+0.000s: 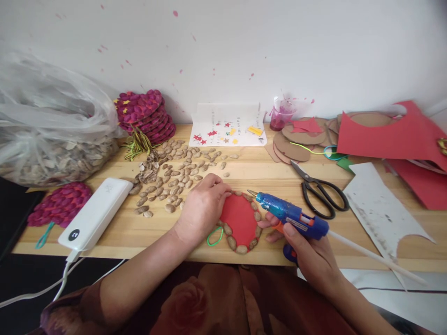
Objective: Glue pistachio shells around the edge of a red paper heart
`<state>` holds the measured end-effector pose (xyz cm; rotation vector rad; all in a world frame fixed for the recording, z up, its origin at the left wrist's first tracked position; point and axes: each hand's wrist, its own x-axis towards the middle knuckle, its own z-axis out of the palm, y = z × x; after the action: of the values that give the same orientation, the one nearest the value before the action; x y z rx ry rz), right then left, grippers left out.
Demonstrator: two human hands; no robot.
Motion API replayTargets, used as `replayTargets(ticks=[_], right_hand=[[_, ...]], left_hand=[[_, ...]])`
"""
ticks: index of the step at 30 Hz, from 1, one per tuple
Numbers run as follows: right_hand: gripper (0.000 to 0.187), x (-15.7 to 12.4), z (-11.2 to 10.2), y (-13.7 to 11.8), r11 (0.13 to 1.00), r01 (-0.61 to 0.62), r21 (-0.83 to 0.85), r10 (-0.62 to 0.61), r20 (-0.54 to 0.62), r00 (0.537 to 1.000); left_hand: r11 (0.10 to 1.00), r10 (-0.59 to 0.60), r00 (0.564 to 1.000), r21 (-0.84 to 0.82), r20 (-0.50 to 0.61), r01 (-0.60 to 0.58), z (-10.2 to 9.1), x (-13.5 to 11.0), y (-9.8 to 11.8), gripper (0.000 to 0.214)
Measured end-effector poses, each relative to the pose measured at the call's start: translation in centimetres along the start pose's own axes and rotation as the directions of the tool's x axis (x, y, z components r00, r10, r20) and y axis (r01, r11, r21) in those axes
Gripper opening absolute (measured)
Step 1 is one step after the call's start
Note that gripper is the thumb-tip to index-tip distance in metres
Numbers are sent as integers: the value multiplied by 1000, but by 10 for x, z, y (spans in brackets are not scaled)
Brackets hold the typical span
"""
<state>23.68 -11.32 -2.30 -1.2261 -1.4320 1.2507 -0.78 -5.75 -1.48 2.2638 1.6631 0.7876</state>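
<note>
- Bag (57, 144): at ten o'clock from the red disc (239, 216), full of shells, slumped against the wall.
- Purple mat (61, 204): nine o'clock, with a teal loop (44, 236) at its lower edge.
- Power bank (96, 214): nine o'clock, cable plugged into its near end.
- Stack (148, 116) of purple mats: between ten and eleven o'clock, a yellow-green tassel (136, 143) in front.
- Loose shells (174, 181): ten o'clock, scattered over the worktop (258, 172).
- Left hand (202, 204): thumb and fingertips drawn together at the disc's eleven o'clock edge. I cannot tell whether this grip pinches a shell.
- Green loop (215, 236): just beside the disc at eight o'clock.
- Sheet (223, 132): twelve o'clock, with star stickers.
- Disc: flat on the worktop between both hands, at four o'clock from the left grip and ten o'clock from the right; rim shells (241, 249) line its edge.
- Cup (279, 118): one o'clock, stained pink.
- Glue gun (296, 218): nozzle near the disc's one o'clock edge.
- Cardboard (293, 151): one o'clock.
- Right hand (307, 251): grip wrapped around the glue gun.
- Scissors (324, 197): between two and three o'clock, blades parted slightly.
- Red paper (387, 139): two o'clock.
</note>
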Motion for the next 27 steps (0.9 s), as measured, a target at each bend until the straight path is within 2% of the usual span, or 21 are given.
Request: replayTargets(ticks=[16,22,27], right_hand=[[28,0,-2,7,999,-32,-3,32,2,999],[29,-1,-1,7,999,-32,-32,32,-5,999],[33,-2,-3,7,998,-48,-52,47,-15,999]], left_hand=[[997,36,999,65,-10,-35,2,0,0,26],[993,118,991,-21,-66,-120,5,-12,-9,28],[977,208,976,56,-70,-204,12,-26,-17,41]])
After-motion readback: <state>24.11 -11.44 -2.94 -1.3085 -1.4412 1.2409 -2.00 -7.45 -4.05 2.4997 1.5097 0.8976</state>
